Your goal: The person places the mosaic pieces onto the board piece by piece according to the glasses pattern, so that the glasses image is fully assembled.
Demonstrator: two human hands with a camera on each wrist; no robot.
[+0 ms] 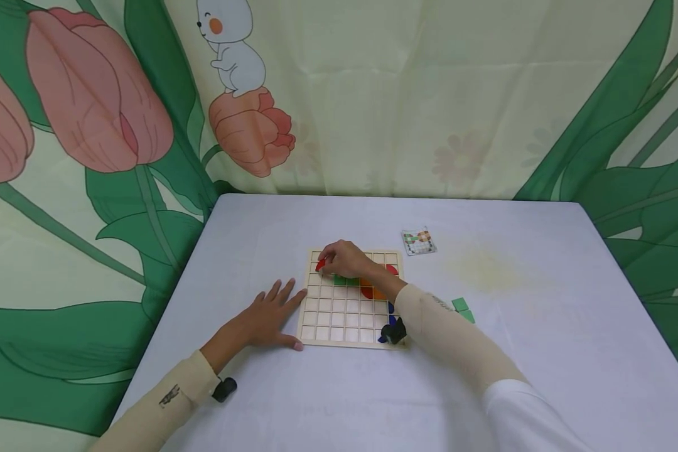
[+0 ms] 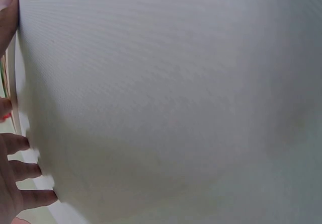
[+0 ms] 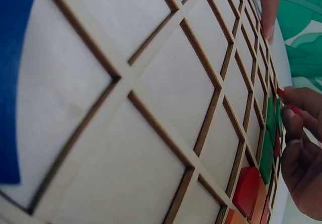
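A wooden grid board (image 1: 346,321) lies flat on the table, divided into square cells. Over its upper left part, my right hand (image 1: 347,258) pinches a small red piece (image 1: 319,266), also seen between thumb and finger in the right wrist view. My left hand (image 1: 268,319) rests with spread fingers at the board's left edge, touching it. Green pieces (image 1: 347,281), orange and red pieces (image 3: 246,189) sit in upper cells, partly hidden by the right hand. Blue pieces (image 3: 14,88) occupy cells on the right side, partly covered by the right forearm in the head view.
A small pattern card (image 1: 419,241) with coloured shapes on a grid lies beyond the board's upper right corner. Two loose green squares (image 1: 462,309) lie right of the board, beside the right sleeve. The white-covered table (image 1: 542,326) meets a printed curtain at its far edge.
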